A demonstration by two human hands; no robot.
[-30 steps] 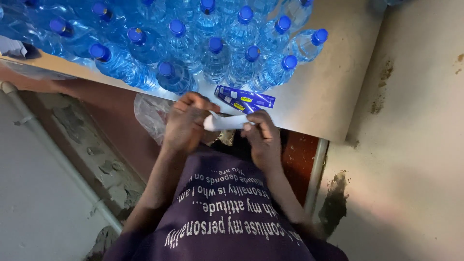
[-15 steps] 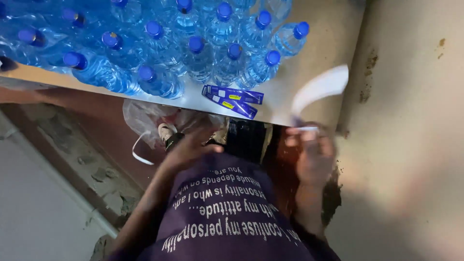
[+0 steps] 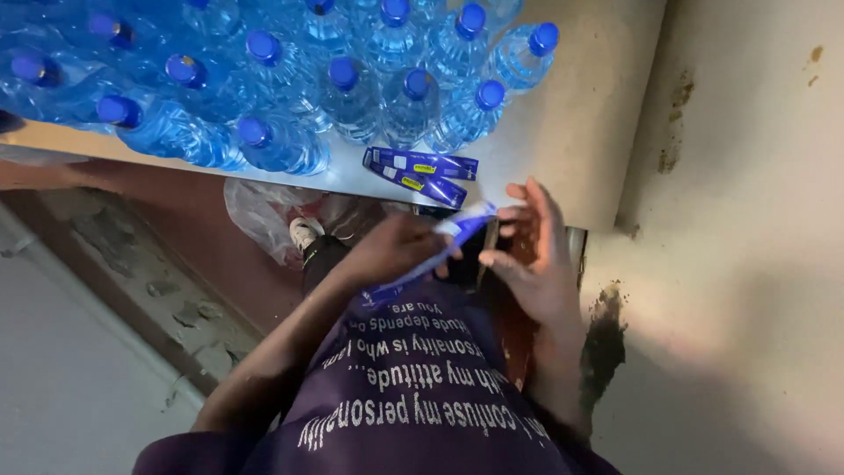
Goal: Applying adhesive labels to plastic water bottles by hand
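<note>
My left hand [image 3: 397,249] grips a long blue and white label strip [image 3: 440,251] just below the table's front edge. The strip slants from my shirt up to my right hand [image 3: 532,251], whose fingers are spread and touch its upper end. Two more blue label strips [image 3: 420,172] lie on the table beside the front row of bottles. Several clear water bottles [image 3: 290,79] with blue caps stand packed together on the grey table [image 3: 580,123].
A crumpled clear plastic bag [image 3: 264,211] sits under the table by my shoe [image 3: 303,233]. A stained wall [image 3: 756,220] runs along the right. A metal table leg [image 3: 576,242] stands near my right hand. Worn concrete floor lies at the left.
A second ago both hands held a white strip together. My right hand then swung right with a strip, and now it is back by my left hand on a blue and white strip.
</note>
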